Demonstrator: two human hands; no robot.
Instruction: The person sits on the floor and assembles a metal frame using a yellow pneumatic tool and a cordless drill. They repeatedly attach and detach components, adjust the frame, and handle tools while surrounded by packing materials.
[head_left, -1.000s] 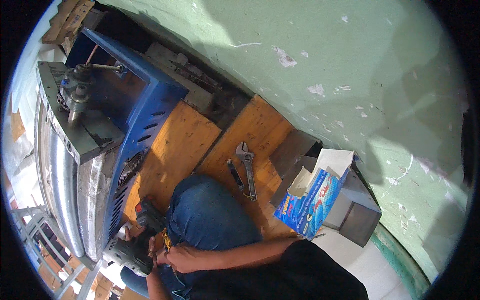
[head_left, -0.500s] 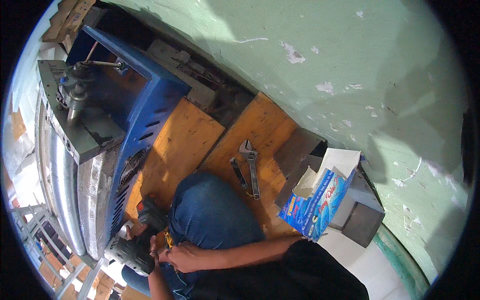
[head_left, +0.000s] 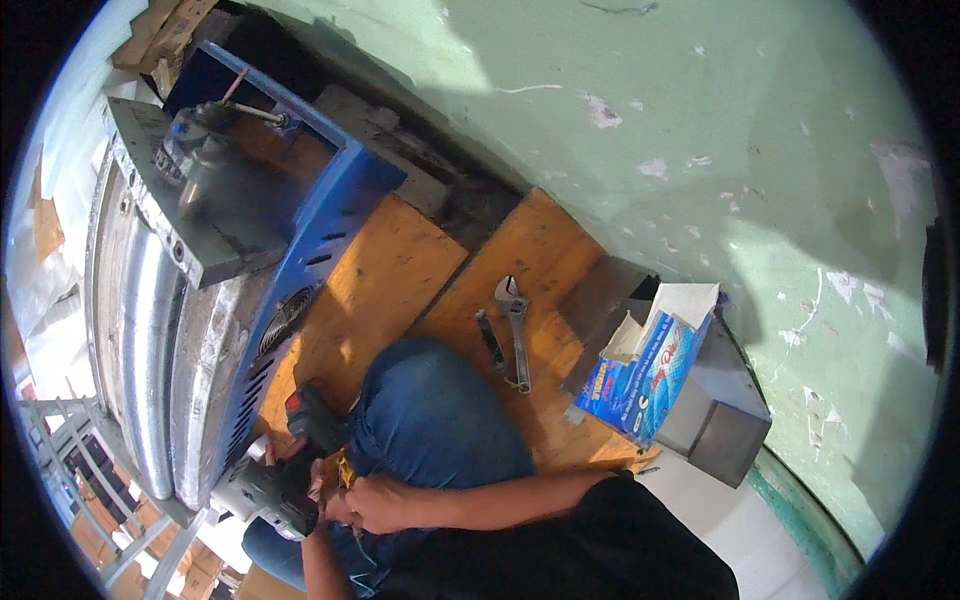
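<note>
Your left hand (head_left: 319, 485) is wrapped around the grey-and-black power tool (head_left: 265, 494), whose body juts out just to the left of your right hand (head_left: 376, 502). That one is curled close beside your left, next to a small yellow item (head_left: 345, 471); I cannot tell whether it grips anything. An adjustable wrench (head_left: 518, 330) lies beyond both hands, off to their right.

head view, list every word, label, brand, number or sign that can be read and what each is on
Blue box: large and small lettering on its printed side; I won't copy the wording or brand.
Dark power tool: any marking is too small and blurred to read.
Adjustable wrench: any stamped marking is too small to read.
</note>
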